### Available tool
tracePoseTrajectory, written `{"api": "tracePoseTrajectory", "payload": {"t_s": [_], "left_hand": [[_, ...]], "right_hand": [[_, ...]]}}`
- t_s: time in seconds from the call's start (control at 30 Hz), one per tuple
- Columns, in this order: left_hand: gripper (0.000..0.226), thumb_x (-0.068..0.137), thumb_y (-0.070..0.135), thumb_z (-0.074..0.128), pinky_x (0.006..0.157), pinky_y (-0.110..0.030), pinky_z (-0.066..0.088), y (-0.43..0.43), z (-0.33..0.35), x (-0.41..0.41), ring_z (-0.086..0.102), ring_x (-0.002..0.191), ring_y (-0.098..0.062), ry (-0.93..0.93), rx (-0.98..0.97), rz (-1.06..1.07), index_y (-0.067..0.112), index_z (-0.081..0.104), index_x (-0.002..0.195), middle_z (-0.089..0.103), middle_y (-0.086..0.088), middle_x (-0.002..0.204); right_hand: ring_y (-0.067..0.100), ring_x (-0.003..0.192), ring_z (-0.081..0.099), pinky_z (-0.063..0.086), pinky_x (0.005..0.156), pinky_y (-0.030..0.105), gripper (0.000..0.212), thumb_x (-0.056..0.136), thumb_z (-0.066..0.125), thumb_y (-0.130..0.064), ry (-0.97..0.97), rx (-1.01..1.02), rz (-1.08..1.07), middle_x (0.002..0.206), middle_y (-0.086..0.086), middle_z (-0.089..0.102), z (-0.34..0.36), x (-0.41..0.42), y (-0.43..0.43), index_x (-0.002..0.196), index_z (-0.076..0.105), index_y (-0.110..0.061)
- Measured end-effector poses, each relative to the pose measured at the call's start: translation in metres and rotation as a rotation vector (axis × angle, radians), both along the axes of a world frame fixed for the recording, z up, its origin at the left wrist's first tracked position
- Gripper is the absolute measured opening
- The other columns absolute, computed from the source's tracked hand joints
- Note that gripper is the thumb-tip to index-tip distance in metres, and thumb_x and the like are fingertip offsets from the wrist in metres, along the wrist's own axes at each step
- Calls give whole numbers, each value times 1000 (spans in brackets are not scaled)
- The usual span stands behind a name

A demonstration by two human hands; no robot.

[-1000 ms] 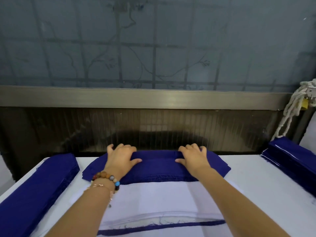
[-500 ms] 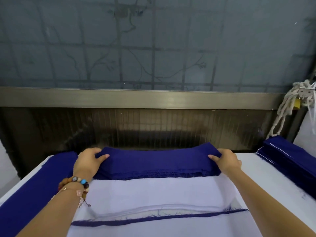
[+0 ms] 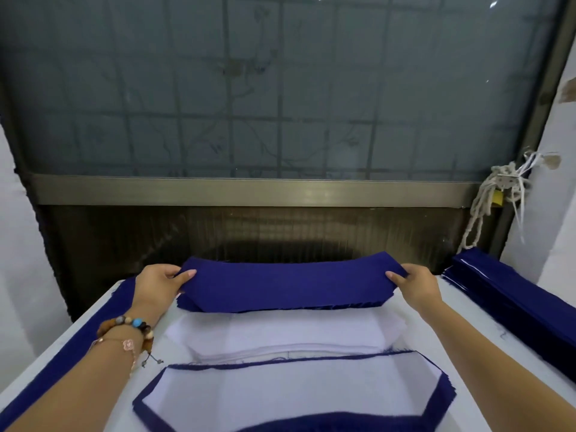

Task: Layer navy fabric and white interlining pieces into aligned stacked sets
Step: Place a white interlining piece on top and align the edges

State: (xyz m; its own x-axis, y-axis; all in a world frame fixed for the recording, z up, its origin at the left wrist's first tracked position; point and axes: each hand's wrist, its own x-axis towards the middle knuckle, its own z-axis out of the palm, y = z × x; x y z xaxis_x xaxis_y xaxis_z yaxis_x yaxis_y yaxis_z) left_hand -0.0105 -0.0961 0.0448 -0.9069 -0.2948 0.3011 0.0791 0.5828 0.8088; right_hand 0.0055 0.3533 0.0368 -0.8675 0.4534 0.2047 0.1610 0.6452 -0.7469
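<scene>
A long navy fabric piece (image 3: 290, 283) is raised at the far side of the table, above a pile of more navy pieces. My left hand (image 3: 159, 285) pinches its left end and my right hand (image 3: 416, 283) pinches its right end, thumbs on top. In front of it lies a stack of white interlining pieces (image 3: 286, 336). Nearest me lies a layered set (image 3: 293, 392): white interlining on navy fabric, with a navy border showing around it.
The white table (image 3: 461, 347) carries a long navy stack (image 3: 59, 360) along its left edge and another navy stack (image 3: 517, 302) at the right. A dark panel and a glass window rise just behind the table. A knotted white rope (image 3: 486, 198) hangs at the right.
My hands moved from the middle of the navy pile out to its ends, then lifted the top navy piece by both ends. The view has tilted down, showing the layered set nearest me.
</scene>
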Motion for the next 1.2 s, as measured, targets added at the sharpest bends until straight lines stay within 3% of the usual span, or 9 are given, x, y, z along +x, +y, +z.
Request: {"api": "tracePoseTrajectory", "payload": {"t_s": [0.17,0.23,0.43,0.6,0.77,0.9,1.07,1.13,1.2], "left_hand": [[31,86,20,71,41,-17,37,-11,-16,50,51,51,-17,-124,70,-21,2,65,61,58,-11,56],[30,85,21,72,44,-20,37,-16,-25,69,50,51,-17,-139,111,-21,0,67,64,58,-11,54],[35,85,24,72,54,-31,42,-23,-51,111,54,55,-21,-100,199,-28,-1,66,62,60,-12,54],[31,88,28,68,63,-41,49,-18,-75,129,64,68,-34,-94,181,-37,7,71,66,68,-8,62],[16,88,27,68,61,-29,51,-12,-80,138,68,71,-17,-3,147,-28,22,74,75,72,8,68],[7,86,25,70,67,-27,51,-14,-82,143,68,81,-13,25,187,-13,21,75,88,73,10,80],[6,87,20,70,64,-17,46,-17,-86,145,63,81,-6,32,138,22,23,73,84,70,15,80],[4,89,19,68,67,-15,46,-16,-88,144,62,82,-9,28,71,14,21,71,89,68,12,82],[7,90,23,66,67,-24,47,-15,-90,144,62,79,-16,10,37,3,22,67,97,67,2,82]], "right_hand": [[21,72,59,42,62,32,24,92,62,-31,-84,15,58,76,5,65,-13,45,5,80,63,-10],[18,66,56,39,57,28,28,92,63,-30,-124,-1,68,70,5,62,-22,63,6,72,60,-11],[19,64,58,43,58,28,26,93,61,-27,-77,-84,63,67,2,64,-50,117,2,71,62,-13],[23,73,64,51,71,39,18,95,56,-28,-23,-88,54,75,1,69,-70,146,-2,84,66,-17],[22,74,63,52,74,41,18,97,53,-27,43,-53,32,76,0,68,-74,152,-3,87,64,-18],[19,79,64,53,77,41,14,97,53,-24,110,-136,14,82,-4,70,-76,154,-2,94,66,-19],[21,78,63,52,72,37,14,94,54,-16,82,-84,72,79,2,69,-78,155,-2,96,66,-24],[19,73,61,49,66,32,19,91,55,-14,67,-65,65,74,2,66,-79,155,-2,95,65,-29],[18,70,60,47,61,29,19,89,56,-15,61,-71,45,70,1,63,-80,154,-3,96,64,-30]]}}
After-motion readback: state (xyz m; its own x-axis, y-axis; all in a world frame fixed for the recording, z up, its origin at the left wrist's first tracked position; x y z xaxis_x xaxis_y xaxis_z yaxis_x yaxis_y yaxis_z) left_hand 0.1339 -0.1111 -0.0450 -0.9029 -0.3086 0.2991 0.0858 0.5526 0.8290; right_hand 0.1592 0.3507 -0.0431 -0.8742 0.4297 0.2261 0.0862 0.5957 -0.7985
